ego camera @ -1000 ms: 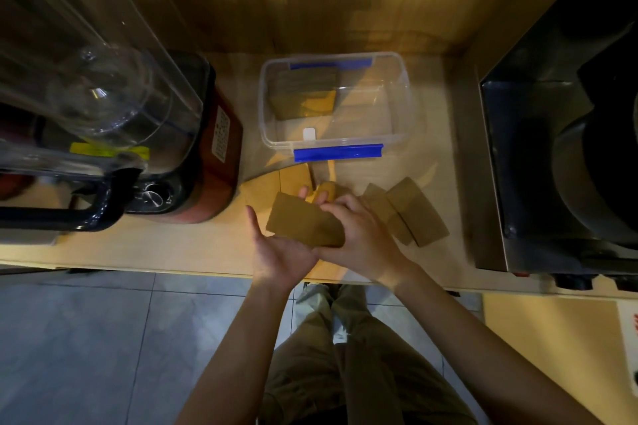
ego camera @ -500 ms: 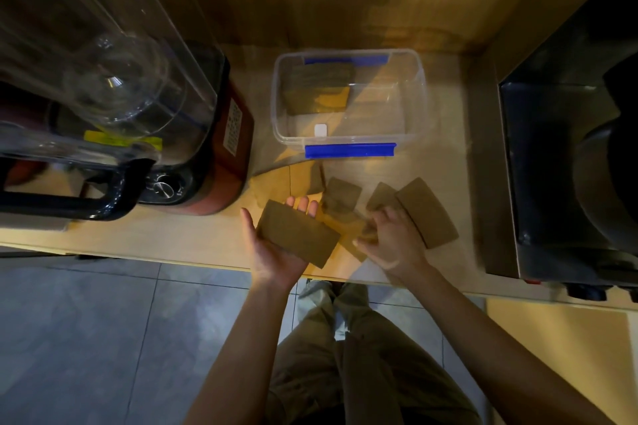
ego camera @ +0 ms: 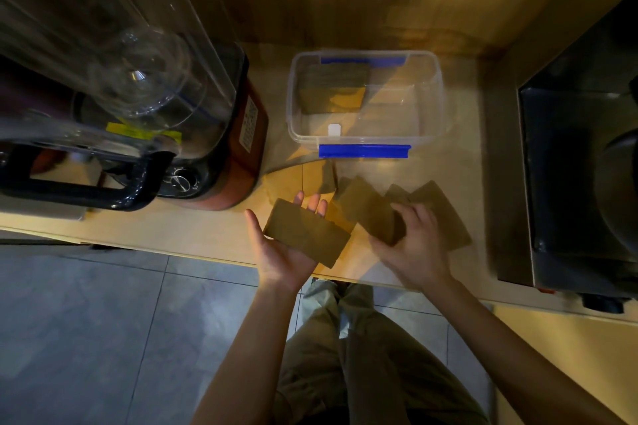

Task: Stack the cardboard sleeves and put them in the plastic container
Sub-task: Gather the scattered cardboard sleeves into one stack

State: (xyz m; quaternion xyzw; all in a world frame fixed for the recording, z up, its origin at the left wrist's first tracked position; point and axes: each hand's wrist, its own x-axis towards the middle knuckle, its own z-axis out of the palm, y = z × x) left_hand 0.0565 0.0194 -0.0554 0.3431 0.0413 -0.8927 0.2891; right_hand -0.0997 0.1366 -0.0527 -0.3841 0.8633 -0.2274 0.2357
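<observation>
Presently listed, one item per line:

Left hand (ego camera: pixel 281 248): palm up, fingers spread flat and thumb standing out to the side; a stack of cardboard sleeves (ego camera: pixel 307 233) lies across the palm, the fingers not curled round it, three fingertips showing past its far edge.

Stack of cardboard sleeves: brown, flat, tilted with its near-right corner jutting past the palm; held above the front edge of the surface (ego camera: pixel 193 231).

Right hand (ego camera: pixel 416 245): back of the hand upward, fingers bent, pinching a single sleeve (ego camera: pixel 371 209) at its near-right corner; thumb hidden beneath, so the exact grip cannot be told.

Single sleeve: brown, slanted, just beside the stack on its right; whether it rests on the surface or is lifted cannot be told.

Loose sleeves (ego camera: pixel 438 207): further brown pieces lying flat on the surface, overlapping one another, partly under and to the right of the right hand; one more (ego camera: pixel 322 178) lies nearer the container.

Plastic container (ego camera: pixel 436 103): clear, rectangular, lid off, blue clips on the near and far rims; stands on the surface behind both hands.

Sleeves in container (ego camera: pixel 333 88): a brown pile in the far-left corner.

Blender (ego camera: pixel 145 107): clear jug with black handle on a red base, left of the container.

Dark appliance (ego camera: pixel 580 166): at the right edge of the surface, details too dim to tell.
</observation>
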